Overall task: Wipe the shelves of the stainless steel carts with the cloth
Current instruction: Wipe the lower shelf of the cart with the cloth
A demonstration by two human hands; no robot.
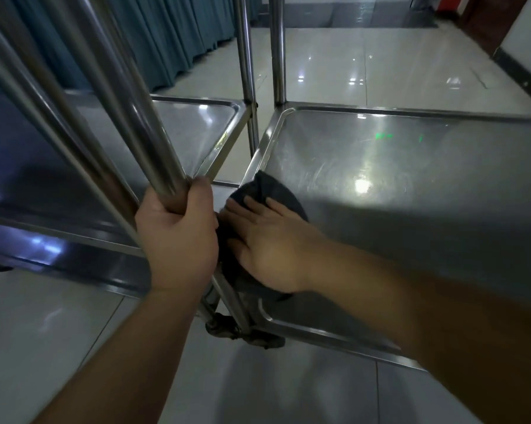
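Dark cloth [268,191] is pressed flat on right cart's shelf [395,166] (near left corner) by right hand [270,246], fingers straight. Upright post [154,139] is gripped by left hand [178,237].

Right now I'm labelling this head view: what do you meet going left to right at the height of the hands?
Left cart shelf → left hand gripping the post → cloth under the right hand → right cart shelf.
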